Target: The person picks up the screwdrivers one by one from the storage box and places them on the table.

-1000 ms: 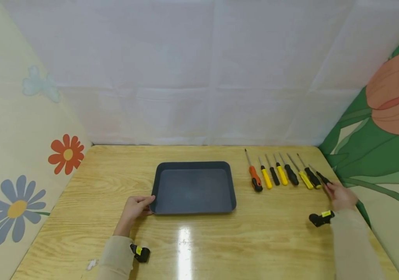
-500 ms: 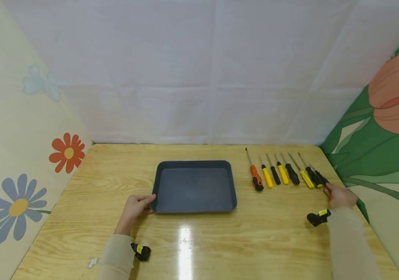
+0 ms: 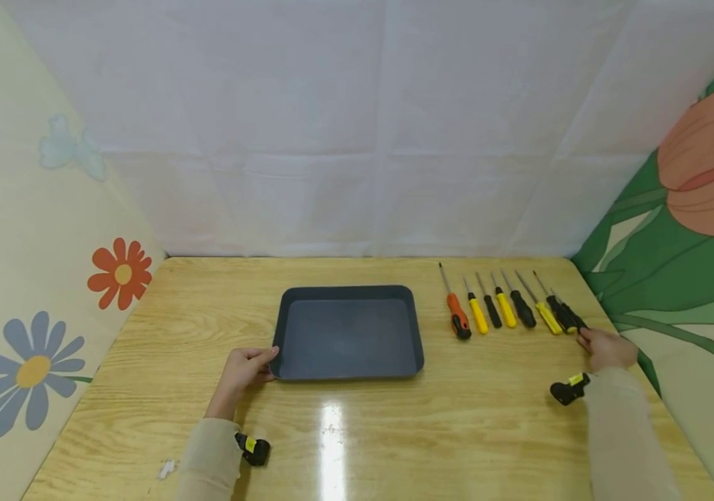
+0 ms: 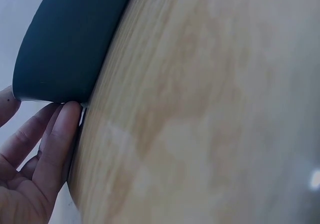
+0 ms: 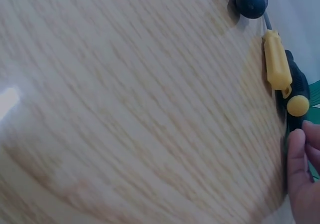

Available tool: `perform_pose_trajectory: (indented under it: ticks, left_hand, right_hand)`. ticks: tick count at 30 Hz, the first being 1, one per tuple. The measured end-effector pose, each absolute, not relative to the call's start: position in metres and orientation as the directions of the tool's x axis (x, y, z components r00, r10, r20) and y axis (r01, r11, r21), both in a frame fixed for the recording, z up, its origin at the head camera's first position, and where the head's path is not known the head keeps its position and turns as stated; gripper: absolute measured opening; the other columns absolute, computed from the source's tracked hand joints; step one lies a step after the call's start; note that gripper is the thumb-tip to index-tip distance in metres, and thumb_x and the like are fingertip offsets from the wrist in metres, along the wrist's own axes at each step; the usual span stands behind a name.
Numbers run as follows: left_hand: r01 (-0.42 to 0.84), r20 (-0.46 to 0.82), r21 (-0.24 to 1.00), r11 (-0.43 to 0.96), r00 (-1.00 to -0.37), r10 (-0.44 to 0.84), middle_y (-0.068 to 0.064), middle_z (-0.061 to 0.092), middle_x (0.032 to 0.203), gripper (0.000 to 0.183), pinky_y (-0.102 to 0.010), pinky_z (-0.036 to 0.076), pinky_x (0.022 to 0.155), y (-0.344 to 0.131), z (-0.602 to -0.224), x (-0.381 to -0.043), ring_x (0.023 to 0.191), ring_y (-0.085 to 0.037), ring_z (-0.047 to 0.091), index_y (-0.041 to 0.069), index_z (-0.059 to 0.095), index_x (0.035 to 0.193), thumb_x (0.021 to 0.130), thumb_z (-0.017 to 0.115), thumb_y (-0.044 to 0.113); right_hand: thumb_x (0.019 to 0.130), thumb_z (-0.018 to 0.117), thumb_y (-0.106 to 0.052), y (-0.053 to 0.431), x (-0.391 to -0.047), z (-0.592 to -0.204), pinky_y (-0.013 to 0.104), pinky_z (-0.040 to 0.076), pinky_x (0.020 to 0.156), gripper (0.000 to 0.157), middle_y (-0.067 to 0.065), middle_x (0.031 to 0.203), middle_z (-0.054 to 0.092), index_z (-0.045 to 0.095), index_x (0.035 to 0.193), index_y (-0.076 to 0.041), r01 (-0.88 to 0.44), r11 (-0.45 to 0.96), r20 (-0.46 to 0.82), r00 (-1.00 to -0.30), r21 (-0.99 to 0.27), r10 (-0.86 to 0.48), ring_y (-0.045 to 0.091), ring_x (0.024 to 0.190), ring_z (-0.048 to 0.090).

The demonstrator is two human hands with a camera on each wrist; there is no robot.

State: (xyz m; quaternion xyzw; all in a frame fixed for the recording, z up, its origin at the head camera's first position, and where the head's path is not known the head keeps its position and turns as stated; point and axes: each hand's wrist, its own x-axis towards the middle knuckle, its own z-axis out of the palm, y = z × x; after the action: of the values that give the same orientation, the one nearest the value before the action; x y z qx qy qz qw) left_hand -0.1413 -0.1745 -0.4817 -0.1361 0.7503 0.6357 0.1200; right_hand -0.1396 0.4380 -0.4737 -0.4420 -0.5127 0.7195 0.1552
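Note:
A dark grey rectangular tray lies on the wooden table. My left hand pinches its near left corner, thumb at the rim and the other fingers low against the outer wall. At the far right of a row of screwdrivers, my right hand pinches the handle end of a slim black screwdriver. That screwdriver lies close beside a black screwdriver with a yellow end cap, which partly hides it in the right wrist view. A clear-yellow-handled screwdriver is the neighbour on the left.
Leftward along the row come more screwdrivers: a thick black one, yellow ones, a thin black one and an orange-and-black one. A white curtain stands behind the table. Flowered panels flank both sides.
My right hand has shifted slightly left, bringing the slim black screwdriver closer to its neighbour and more in line with the row. My left hand stays at the tray corner.

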Motion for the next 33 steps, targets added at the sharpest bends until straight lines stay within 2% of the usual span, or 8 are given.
perform_pose_trajectory:
  ticks: [7,10,14,18,21,26,29,33]
  left_hand:
    - [-0.357,-0.353,0.921,0.157,-0.934,-0.054,-0.012,0.065,0.074,0.036,-0.028,0.055,0.056,-0.174,-0.482,-0.142,0.06,-0.014,0.062,-0.017,0.06,0.103,0.086,0.064,0.015]
    - [-0.357,-0.353,0.92,0.163,-0.934,-0.054,-0.012,0.065,0.074,0.036,-0.028,0.055,0.056,-0.174,-0.482,-0.142,0.06,-0.015,0.062,-0.017,0.06,0.103,0.086,0.064,0.015]
    - [-0.357,-0.353,0.92,0.161,-0.934,-0.055,-0.012,0.065,0.073,0.036,-0.028,0.055,0.056,-0.174,-0.482,-0.142,0.06,-0.015,0.062,-0.017,0.06,0.102,0.086,0.064,0.015]
    - [-0.36,-0.356,0.92,0.156,-0.933,-0.056,-0.012,0.065,0.072,0.036,-0.028,0.055,0.055,-0.174,-0.483,-0.142,0.059,-0.015,0.062,-0.017,0.06,0.102,0.086,0.064,0.015]
    - [-0.362,-0.358,0.919,0.154,-0.932,-0.057,-0.011,0.065,0.072,0.035,-0.028,0.055,0.055,-0.174,-0.483,-0.142,0.059,-0.014,0.062,-0.017,0.06,0.101,0.086,0.064,0.015]
    - [-0.36,-0.355,0.92,0.154,-0.933,-0.059,-0.01,0.064,0.072,0.035,-0.028,0.055,0.055,-0.174,-0.483,-0.142,0.058,-0.014,0.061,-0.017,0.061,0.101,0.085,0.064,0.014]
    - [-0.357,-0.353,0.921,0.158,-0.934,-0.055,-0.01,0.064,0.073,0.035,-0.027,0.055,0.056,-0.174,-0.483,-0.142,0.059,-0.014,0.061,-0.016,0.061,0.101,0.085,0.064,0.015]
    - [-0.361,-0.355,0.92,0.155,-0.933,-0.062,-0.009,0.064,0.072,0.034,-0.027,0.055,0.056,-0.174,-0.483,-0.141,0.058,-0.014,0.061,-0.016,0.061,0.101,0.085,0.064,0.015]
  right_hand:
    - [0.08,0.061,0.003,0.442,-0.137,-0.469,0.016,0.049,0.045,0.035,-0.006,0.048,0.057,0.059,0.052,-0.018,0.306,-0.348,-0.464,-0.591,-0.886,0.66,0.005,0.045,0.058]
    - [0.081,0.061,-0.001,0.442,-0.136,-0.466,0.016,0.047,0.043,0.034,-0.005,0.047,0.057,0.058,0.052,-0.019,0.331,-0.298,-0.442,-0.592,-0.896,0.674,0.006,0.043,0.056]
    - [0.08,0.062,-0.002,0.441,-0.138,-0.459,0.018,0.048,0.044,0.023,-0.004,0.054,0.059,0.061,0.061,-0.015,0.261,-0.329,-0.419,-0.608,-0.907,0.674,0.007,0.047,0.057]
    - [0.082,0.06,0.0,0.434,-0.143,-0.448,0.017,0.05,0.047,0.024,-0.004,0.058,0.06,0.064,0.065,-0.015,0.165,-0.373,-0.387,-0.636,-0.913,0.667,0.006,0.051,0.057]
    - [0.083,0.06,0.001,0.431,-0.149,-0.447,0.016,0.051,0.05,0.026,-0.005,0.06,0.06,0.067,0.066,-0.018,0.128,-0.337,-0.334,-0.66,-0.933,0.674,0.005,0.054,0.058]
    - [0.079,0.069,-0.006,0.446,-0.168,-0.473,0.018,0.053,0.057,0.015,-0.005,0.071,0.063,0.071,0.091,-0.015,0.084,-0.283,-0.253,-0.726,-0.955,0.639,0.006,0.063,0.062]
    - [0.075,0.074,-0.011,0.455,-0.177,-0.491,0.019,0.054,0.059,0.036,-0.004,0.078,0.065,0.066,0.11,-0.008,0.042,-0.268,-0.201,-0.773,-0.963,0.602,0.007,0.066,0.064]
    - [0.075,0.074,-0.018,0.453,-0.186,-0.499,0.019,0.054,0.062,0.046,-0.003,0.083,0.066,0.061,0.117,-0.004,0.032,-0.227,-0.157,-0.813,-0.973,0.56,0.008,0.07,0.064]
